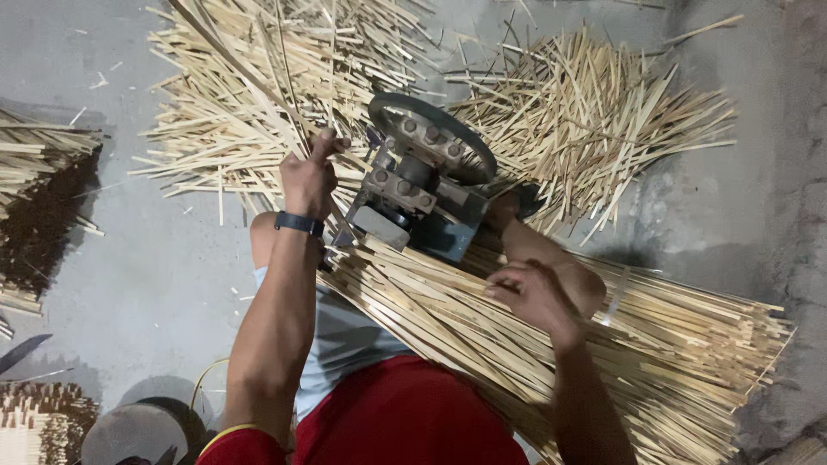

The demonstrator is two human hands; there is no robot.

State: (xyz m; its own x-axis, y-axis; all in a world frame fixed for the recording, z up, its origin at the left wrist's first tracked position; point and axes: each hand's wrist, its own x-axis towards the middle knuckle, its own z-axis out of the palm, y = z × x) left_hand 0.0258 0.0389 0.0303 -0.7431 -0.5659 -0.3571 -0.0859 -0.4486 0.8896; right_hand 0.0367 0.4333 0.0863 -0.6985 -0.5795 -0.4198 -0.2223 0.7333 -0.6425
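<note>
Fingers (323, 146) of our left hand (307, 179) grip bamboo strips (258, 77) beside the machine (422, 185). Our right hand (530, 295) rests half-curled on the bundle (672, 344); whether it grips, we cannot tell.

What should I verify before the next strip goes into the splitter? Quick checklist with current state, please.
1. Left hand gripping a strip at the machine: ok, its fingers are closed on a long bamboo strip.
2. Right hand on the supply: ok, resting on the bamboo bundle.
3. Both hands off the flywheel: ok, though the left hand is close beside it.
4. Wheel turning or stopped: cannot tell.
5. Room past the machine: not ok, cut strip piles crowd the concrete floor.
</note>
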